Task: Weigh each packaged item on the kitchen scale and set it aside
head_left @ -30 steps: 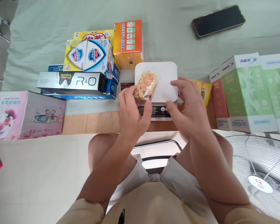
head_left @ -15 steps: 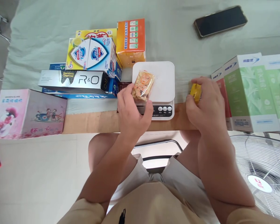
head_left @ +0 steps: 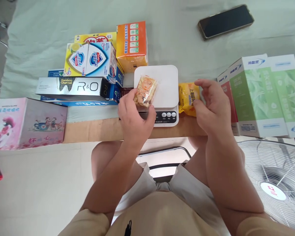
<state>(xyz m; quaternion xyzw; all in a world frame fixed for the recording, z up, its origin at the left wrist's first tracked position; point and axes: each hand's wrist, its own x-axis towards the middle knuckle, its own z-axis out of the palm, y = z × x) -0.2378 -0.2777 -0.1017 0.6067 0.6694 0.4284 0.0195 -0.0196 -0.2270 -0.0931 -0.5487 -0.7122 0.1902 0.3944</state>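
A clear-wrapped snack [head_left: 145,91] with orange print lies tilted on the white platform of a kitchen scale [head_left: 166,87]. The thumb and fingers of my left hand [head_left: 136,114] hold its lower left edges. Just right of the scale, a yellow snack packet [head_left: 188,98] lies flat on the table edge. My right hand [head_left: 215,105] is beside that packet, fingers apart and holding nothing; its thumb tip is at the packet's right edge. Part of the scale's display is hidden behind my left hand. A dark brown packet [head_left: 125,92] is partly covered by my left fingers.
To the left stand a pink box [head_left: 43,123], an R&O box [head_left: 73,88], Safeguard soap boxes [head_left: 88,60] and an orange box [head_left: 132,44]. Green-and-white boxes [head_left: 254,98] stand at the right. A phone [head_left: 226,22] lies farther back. A fan [head_left: 272,183] is below right.
The yellow packet has gone left from my right hand to beside the scale, and my right fingers have opened off it. My left hand still holds the wrapped snack. The view has shifted slightly.
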